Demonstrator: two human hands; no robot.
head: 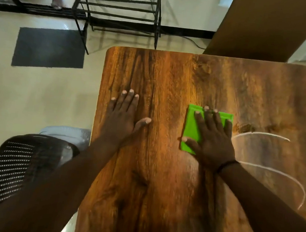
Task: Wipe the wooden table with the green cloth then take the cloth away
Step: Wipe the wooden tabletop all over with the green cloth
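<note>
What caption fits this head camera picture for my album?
Right hand presses a folded green cloth on the wooden table; left hand rests flat beside it.

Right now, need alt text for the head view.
A person's right hand presses a folded green cloth flat on a wooden table, beside white chalk marks. The left hand rests flat on the wood.

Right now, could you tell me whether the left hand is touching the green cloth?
Apart. The head view shows the left hand flat on the table, with bare wood between it and the cloth.
</note>
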